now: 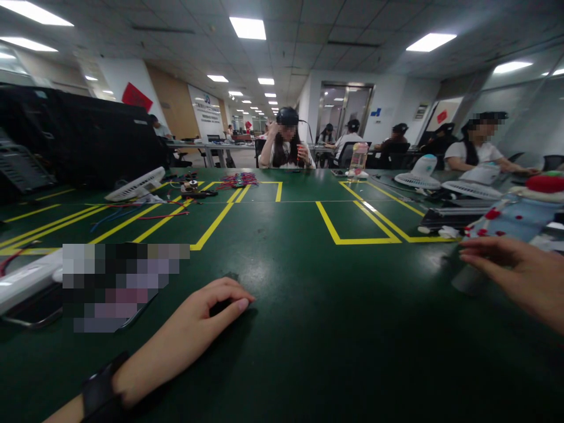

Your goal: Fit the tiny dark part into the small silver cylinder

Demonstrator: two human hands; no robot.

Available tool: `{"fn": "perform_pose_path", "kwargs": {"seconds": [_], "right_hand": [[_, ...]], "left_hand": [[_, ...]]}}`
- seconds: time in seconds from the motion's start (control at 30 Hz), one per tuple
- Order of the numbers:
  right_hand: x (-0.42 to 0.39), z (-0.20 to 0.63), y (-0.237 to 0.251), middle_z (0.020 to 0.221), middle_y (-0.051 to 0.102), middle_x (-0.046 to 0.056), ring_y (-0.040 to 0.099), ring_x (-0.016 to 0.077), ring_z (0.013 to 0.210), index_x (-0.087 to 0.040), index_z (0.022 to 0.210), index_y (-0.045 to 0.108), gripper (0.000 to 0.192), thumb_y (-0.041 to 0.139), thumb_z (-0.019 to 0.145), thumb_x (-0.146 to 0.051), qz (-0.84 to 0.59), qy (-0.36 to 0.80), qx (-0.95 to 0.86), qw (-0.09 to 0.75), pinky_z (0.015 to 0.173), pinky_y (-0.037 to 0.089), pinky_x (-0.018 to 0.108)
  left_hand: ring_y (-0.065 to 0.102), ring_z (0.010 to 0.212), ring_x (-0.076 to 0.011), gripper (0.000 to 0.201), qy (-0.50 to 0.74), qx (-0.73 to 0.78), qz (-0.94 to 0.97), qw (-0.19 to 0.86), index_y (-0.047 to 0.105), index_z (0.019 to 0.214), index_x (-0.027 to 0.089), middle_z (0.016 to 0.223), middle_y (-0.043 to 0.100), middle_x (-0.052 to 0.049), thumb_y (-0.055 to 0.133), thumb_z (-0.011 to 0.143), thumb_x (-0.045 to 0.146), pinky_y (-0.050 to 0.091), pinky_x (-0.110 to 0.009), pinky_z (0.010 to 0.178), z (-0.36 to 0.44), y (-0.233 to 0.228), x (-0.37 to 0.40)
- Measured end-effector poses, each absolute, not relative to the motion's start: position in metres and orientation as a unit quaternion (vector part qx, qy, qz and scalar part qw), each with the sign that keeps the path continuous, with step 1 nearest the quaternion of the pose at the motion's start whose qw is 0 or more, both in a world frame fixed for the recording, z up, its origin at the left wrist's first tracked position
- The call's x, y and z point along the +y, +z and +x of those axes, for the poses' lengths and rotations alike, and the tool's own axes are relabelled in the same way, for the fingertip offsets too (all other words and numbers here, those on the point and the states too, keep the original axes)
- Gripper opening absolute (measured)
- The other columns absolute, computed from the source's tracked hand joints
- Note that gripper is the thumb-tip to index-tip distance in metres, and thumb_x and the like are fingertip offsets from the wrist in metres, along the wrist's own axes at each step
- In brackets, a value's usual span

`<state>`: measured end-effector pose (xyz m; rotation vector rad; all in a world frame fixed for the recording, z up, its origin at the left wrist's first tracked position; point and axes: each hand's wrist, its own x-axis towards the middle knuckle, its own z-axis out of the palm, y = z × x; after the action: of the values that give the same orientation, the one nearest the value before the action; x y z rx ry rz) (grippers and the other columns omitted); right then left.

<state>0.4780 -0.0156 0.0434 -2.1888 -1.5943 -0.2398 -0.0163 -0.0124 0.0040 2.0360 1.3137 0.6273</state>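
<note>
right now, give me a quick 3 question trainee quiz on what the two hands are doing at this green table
1. True or false: the left hand rests on the green table with fingers curled over a small dark thing.
2. Which thing lies nearest the right hand? A) the blue bottle with red spots B) the white fan C) the bundle of coloured wires
3. Fill in: the left wrist wears a black ____.

Key: 1 true; 2 A; 3 band
</note>
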Motion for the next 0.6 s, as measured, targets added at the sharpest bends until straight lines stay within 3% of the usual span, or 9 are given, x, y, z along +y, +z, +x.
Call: {"fn": "perform_pose_path", "kwargs": {"seconds": [0.2, 0.3, 0.6], "right_hand": [[-0.016, 0.492, 0.043, 0.1, 0.064, 0.003, 0.058, 0.0197, 0.076, -0.028, 0.108, 0.061, 0.038, 0.05, 0.079, -0.05, -0.796, -0.129, -0.569, 0.158, 0.063, 0.039, 0.029], [-0.017, 0.494, 0.045, 0.095, 0.065, 0.004, 0.058, 0.0188, 0.073, -0.026, 0.104, 0.063, 0.036, 0.052, 0.078, -0.049, -0.796, -0.093, -0.58, 0.147, 0.063, 0.039, 0.029], [-0.022, 0.5, 0.045, 0.094, 0.065, 0.004, 0.058, 0.0196, 0.073, -0.027, 0.101, 0.063, 0.038, 0.054, 0.075, -0.054, -0.808, -0.108, -0.554, 0.169, 0.063, 0.04, 0.029]], "left_hand": [[0.059, 0.104, -0.0217, 0.023, 0.23, 0.505, 0.773, 0.308, 0.068, 0.099, 0.029, 0.109, 0.063, 0.0, 0.049, 0.091, 0.041, 0.043, -0.037, 0.095, -0.015, 0.005, -0.013], [0.059, 0.103, -0.0214, 0.023, 0.225, 0.503, 0.776, 0.307, 0.067, 0.098, 0.029, 0.108, 0.063, 0.0, 0.049, 0.091, 0.041, 0.044, -0.037, 0.095, -0.016, 0.004, -0.012], [0.06, 0.101, -0.0222, 0.024, 0.229, 0.504, 0.773, 0.311, 0.068, 0.096, 0.028, 0.107, 0.064, -0.001, 0.049, 0.091, 0.041, 0.045, -0.038, 0.094, -0.013, 0.011, -0.014]]}}
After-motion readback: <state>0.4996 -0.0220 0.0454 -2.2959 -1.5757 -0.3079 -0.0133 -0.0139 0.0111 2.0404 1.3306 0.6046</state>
